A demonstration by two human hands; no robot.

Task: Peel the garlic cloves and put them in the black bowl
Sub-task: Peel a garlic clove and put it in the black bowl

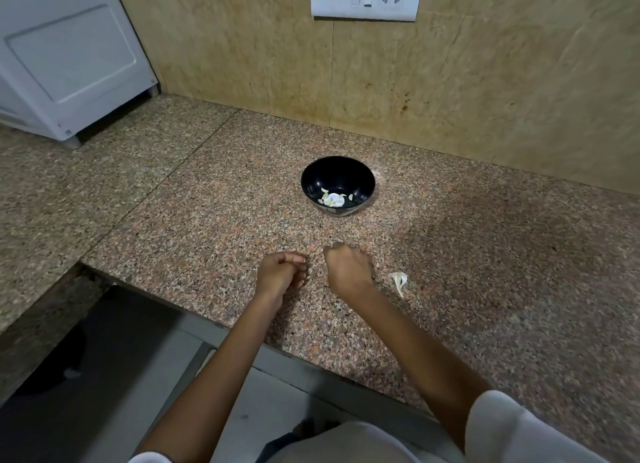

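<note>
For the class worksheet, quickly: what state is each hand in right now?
Left hand: closed, fingers curled, nothing visible in it.
Right hand: fingers curled, back to the camera; cannot tell if it holds anything.

Your left hand [282,272] and right hand [348,268] are side by side, not touching, near the front edge of the worktop [485,240], fingers of both curled in.

Light: dim, warm, from overhead, brightest on the counter [207,202] around the black bowl [339,173].
Glare: one white spot at the bowl's bottom (quite washed out).
Shadows: soft; floor [52,376] lower left nearly black.
Edges: wide-angle bending; right side darker, smeared.
</note>
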